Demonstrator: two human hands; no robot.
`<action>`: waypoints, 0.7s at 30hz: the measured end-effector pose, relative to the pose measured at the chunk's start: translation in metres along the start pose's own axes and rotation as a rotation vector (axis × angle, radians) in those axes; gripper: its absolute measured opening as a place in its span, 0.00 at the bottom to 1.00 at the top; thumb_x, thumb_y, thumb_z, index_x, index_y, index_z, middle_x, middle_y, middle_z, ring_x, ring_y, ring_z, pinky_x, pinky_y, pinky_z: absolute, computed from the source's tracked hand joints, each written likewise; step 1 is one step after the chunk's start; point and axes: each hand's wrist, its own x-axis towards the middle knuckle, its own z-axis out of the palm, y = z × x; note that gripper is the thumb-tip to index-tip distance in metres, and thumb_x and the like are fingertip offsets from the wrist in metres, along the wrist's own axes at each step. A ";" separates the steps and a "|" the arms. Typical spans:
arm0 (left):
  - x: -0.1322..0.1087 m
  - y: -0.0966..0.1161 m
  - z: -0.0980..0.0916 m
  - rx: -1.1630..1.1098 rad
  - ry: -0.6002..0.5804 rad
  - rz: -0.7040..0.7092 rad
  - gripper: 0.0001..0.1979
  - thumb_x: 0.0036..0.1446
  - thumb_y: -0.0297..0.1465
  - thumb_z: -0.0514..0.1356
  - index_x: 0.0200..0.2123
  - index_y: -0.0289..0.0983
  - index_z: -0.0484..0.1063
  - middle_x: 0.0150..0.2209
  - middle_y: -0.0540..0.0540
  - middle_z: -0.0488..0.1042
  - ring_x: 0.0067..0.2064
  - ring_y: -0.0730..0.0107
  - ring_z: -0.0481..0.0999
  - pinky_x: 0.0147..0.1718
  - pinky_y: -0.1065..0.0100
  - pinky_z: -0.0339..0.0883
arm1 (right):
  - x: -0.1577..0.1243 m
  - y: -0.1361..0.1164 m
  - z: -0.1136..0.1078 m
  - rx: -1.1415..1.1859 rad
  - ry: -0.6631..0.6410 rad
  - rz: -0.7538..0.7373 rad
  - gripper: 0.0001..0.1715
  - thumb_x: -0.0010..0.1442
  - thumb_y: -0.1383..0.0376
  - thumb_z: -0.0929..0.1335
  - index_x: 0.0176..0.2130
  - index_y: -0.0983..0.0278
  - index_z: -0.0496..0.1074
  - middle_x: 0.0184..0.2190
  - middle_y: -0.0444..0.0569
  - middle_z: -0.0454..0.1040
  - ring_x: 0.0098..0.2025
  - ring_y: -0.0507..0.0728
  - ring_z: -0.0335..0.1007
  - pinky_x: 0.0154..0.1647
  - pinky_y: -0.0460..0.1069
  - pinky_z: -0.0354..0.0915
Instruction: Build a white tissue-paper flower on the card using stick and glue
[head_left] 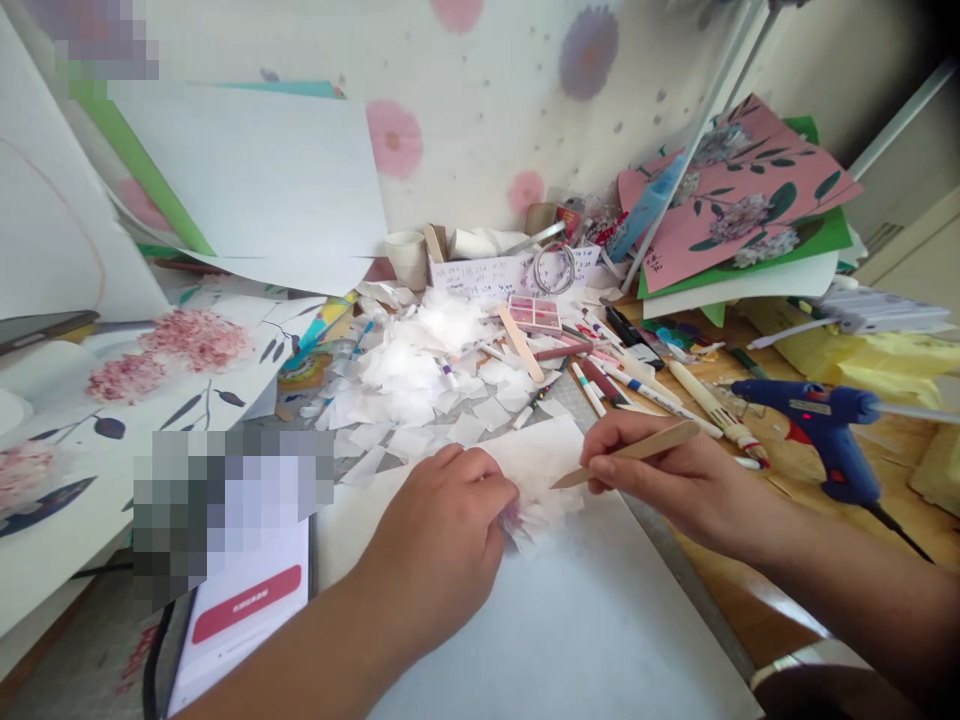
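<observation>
My right hand (pixel 641 460) grips a flat wooden craft stick (pixel 660 440), its pointed end angled down toward a small cluster of white, faintly pink tissue-paper petals (pixel 536 515). The cluster lies on a large white sheet of paper (pixel 562 620). At the left side of the petals is my left hand (pixel 450 530), fingers curled and pinched together on them; the fingertips are partly hidden. Beyond both hands a loose heap of cut white tissue pieces (pixel 420 360) spreads over the table, with another wooden craft stick (pixel 520 343) resting at its right.
A blue hot glue gun (pixel 825 420) stands at right, its cord running forward. Several markers (pixel 589 388) lie beyond my right hand, near a pink paint palette (pixel 534 314). A lit phone (pixel 247 590) sits left of the sheet. Papers with finished flowers (pixel 199 340) lie farther left.
</observation>
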 end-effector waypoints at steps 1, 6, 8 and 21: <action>-0.001 0.002 -0.001 -0.018 0.034 -0.003 0.16 0.49 0.18 0.51 0.34 0.39 0.73 0.35 0.47 0.69 0.38 0.63 0.65 0.38 0.60 0.62 | 0.003 0.000 -0.004 0.010 0.037 -0.024 0.14 0.63 0.60 0.62 0.30 0.64 0.68 0.25 0.45 0.67 0.29 0.52 0.63 0.28 0.46 0.59; -0.009 0.011 0.001 -0.095 0.235 0.204 0.14 0.47 0.18 0.52 0.33 0.36 0.72 0.31 0.46 0.69 0.34 0.66 0.65 0.34 0.64 0.61 | 0.038 -0.006 -0.018 -0.249 0.089 -0.130 0.23 0.67 0.56 0.55 0.26 0.64 0.62 0.25 0.46 0.64 0.28 0.53 0.59 0.30 0.48 0.57; -0.011 0.012 0.004 -0.082 0.259 0.299 0.12 0.48 0.19 0.51 0.32 0.36 0.71 0.27 0.47 0.68 0.30 0.68 0.64 0.30 0.66 0.60 | 0.062 -0.010 -0.013 -0.403 0.044 -0.097 0.22 0.67 0.57 0.54 0.29 0.64 0.65 0.25 0.46 0.65 0.28 0.53 0.61 0.29 0.47 0.56; -0.008 0.004 0.018 0.059 0.309 0.410 0.07 0.42 0.24 0.53 0.26 0.38 0.69 0.20 0.50 0.65 0.22 0.71 0.60 0.21 0.67 0.53 | 0.164 0.012 0.047 -0.795 -0.155 -0.070 0.15 0.53 0.71 0.66 0.42 0.63 0.74 0.37 0.52 0.71 0.36 0.56 0.67 0.32 0.45 0.55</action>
